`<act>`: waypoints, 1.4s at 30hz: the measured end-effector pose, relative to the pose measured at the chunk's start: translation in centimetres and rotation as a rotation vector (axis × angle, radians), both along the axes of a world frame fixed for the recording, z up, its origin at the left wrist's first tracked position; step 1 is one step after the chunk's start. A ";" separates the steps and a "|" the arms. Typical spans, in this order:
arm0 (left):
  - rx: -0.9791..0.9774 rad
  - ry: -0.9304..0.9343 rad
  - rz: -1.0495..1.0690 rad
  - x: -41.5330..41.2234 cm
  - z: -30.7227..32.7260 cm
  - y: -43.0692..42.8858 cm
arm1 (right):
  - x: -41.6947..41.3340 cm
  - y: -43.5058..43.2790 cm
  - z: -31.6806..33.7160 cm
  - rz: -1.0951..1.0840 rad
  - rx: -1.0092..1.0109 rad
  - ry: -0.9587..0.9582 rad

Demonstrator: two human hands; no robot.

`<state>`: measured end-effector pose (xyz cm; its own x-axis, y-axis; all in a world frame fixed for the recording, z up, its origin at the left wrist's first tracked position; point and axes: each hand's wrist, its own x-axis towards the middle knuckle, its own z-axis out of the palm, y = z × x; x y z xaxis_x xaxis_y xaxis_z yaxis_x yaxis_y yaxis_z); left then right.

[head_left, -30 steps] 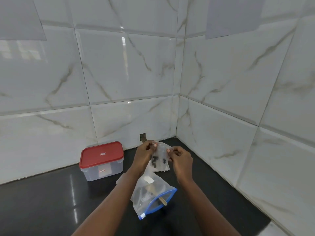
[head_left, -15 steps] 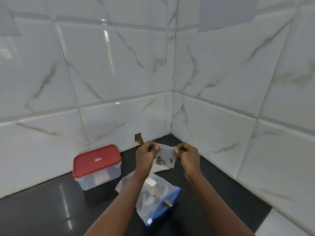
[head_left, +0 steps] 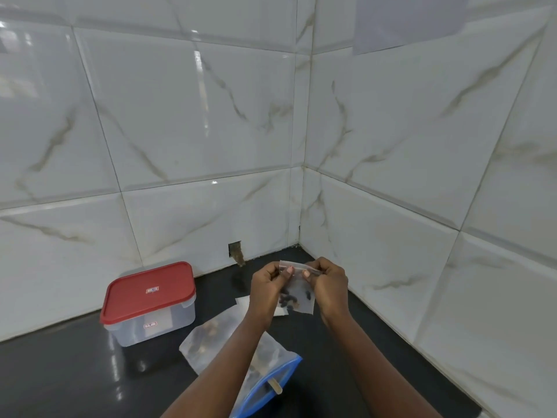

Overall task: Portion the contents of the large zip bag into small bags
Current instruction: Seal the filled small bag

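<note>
I see the left hand (head_left: 266, 285) and right hand (head_left: 330, 286) pinching the small clear plastic bag's (head_left: 297, 297) top strip above the black bench (head_left: 75, 372); flimsy, light, slippery, I'd grip the seal edge.

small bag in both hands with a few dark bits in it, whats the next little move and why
Probably press the top strip closed along its width. The left hand and right hand both pinch the small bag at its upper edge, and dark pieces already sit at its bottom, so it looks filled. Whether the strip is sealed yet, I cannot tell.
</note>
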<state>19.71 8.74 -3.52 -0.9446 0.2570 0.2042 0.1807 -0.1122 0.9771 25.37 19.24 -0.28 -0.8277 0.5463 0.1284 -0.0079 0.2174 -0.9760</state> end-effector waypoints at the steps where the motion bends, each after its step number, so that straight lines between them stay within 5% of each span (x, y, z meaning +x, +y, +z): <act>1: -0.030 0.019 0.021 -0.2 0.1 0.5 | -0.1 0.3 0.1 -0.003 -0.024 0.016; 19: -0.168 0.086 0.071 -0.9 -0.1 3.3 | -1.8 2.5 -0.5 -0.026 -0.098 -0.013; 27: -0.144 0.062 0.100 -0.9 0.1 4.3 | -1.4 4.9 -1.2 -0.018 0.064 -0.077; 36: -0.164 0.018 0.089 -1.3 -0.5 6.1 | -1.1 7.2 -1.8 -0.207 -0.140 -0.074; 42: -0.120 -0.165 0.067 -1.9 -1.6 6.9 | -1.7 8.2 -3.4 -0.133 -0.232 -0.146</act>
